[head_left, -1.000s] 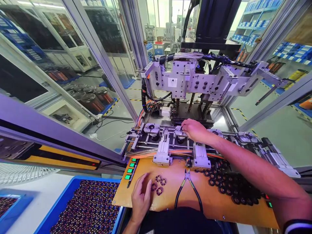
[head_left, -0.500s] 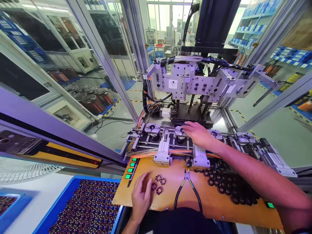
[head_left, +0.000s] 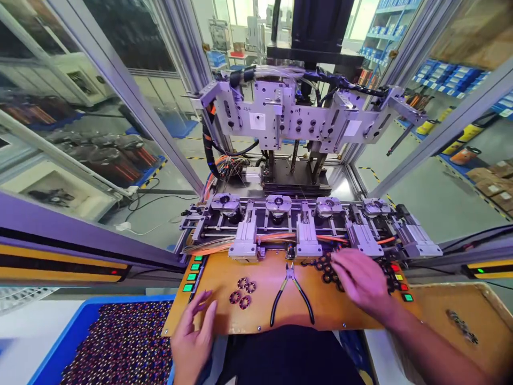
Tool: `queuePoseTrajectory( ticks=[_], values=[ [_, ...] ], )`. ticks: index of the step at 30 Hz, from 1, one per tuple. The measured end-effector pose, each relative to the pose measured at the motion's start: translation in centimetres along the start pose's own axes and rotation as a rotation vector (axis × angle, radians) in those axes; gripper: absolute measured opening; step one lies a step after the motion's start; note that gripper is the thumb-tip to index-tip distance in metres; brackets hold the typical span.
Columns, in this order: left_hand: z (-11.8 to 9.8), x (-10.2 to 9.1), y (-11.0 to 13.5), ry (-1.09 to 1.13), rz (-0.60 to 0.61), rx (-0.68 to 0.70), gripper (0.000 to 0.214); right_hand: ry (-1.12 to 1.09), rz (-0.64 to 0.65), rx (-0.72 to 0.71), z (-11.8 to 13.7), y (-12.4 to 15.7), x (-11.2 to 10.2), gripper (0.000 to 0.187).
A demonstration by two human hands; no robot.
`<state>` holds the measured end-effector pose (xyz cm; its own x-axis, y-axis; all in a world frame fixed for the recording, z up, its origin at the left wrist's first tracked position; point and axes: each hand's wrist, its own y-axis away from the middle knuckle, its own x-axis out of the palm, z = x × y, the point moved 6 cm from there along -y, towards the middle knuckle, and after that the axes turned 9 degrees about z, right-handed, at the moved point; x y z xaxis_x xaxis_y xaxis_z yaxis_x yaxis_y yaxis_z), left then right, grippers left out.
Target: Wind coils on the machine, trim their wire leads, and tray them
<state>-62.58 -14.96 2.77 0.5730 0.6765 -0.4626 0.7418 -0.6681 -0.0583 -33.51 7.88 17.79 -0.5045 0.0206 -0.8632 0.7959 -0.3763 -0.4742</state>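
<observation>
My left hand (head_left: 194, 331) rests at the near left edge of the orange-brown board (head_left: 268, 318), fingers apart and empty. Just right of it lie several small wound ring cores (head_left: 244, 302) with copper-coloured segments. My right hand (head_left: 360, 280) is over a pile of dark rings (head_left: 326, 275) at the board's right, its fingers stretched toward them; the hand covers part of the pile. Cutting pliers (head_left: 289, 274) lie with handles spread between the two hands. Behind the board, a row of metal fixtures includes one (head_left: 278, 202) with a dark ring at its centre.
A blue tray (head_left: 90, 310) full of ring cores stands at lower left. Green buttons (head_left: 191, 277) line the board's left side; red, yellow and green ones (head_left: 401, 278) are at right. A tan tray (head_left: 476, 305) sits far right. Above the fixtures hangs a machine head (head_left: 288, 115).
My right hand has come back from the second fixture to the dark ring pile. My left hand has drawn slightly away from the ring cores. The whole view has shifted.
</observation>
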Motion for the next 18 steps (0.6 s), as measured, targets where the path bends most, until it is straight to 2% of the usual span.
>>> queuePoseTrajectory(
  ticks=[2,4,7,9,11,14,16,18],
  values=[
    [-0.8,-0.4,0.2,0.006,0.059,-0.014,0.048,0.006,0.029,0.074,0.0,3.9,1.4,0.016],
    [-2.6,0.1,0.0,0.024,0.173,0.011,0.043,0.008,0.059,0.151,-0.5,6.7,3.6,0.021],
    [-6.6,2.4,-0.3,0.067,0.39,0.118,0.033,-0.021,0.068,0.252,-1.3,8.6,6.3,0.024],
    [-9.6,4.5,-0.4,0.083,0.528,0.189,0.027,-0.066,0.052,0.305,-1.6,8.8,7.1,0.026],
    [-12.2,6.7,-0.2,0.085,0.652,0.228,0.022,-0.138,0.027,0.338,-1.3,8.5,7.0,0.028],
    [-15.0,9.7,0.6,0.144,0.832,0.224,0.023,-0.302,-0.018,0.356,0.3,7.5,5.8,0.022],
    [-16.3,11.1,1.3,0.258,0.94,0.211,0.031,-0.426,-0.047,0.35,2.0,6.5,4.6,0.016],
    [-17.3,11.8,1.8,0.356,0.982,0.218,0.034,-0.528,-0.074,0.331,3.6,5.5,3.5,0.013]
  ],
)
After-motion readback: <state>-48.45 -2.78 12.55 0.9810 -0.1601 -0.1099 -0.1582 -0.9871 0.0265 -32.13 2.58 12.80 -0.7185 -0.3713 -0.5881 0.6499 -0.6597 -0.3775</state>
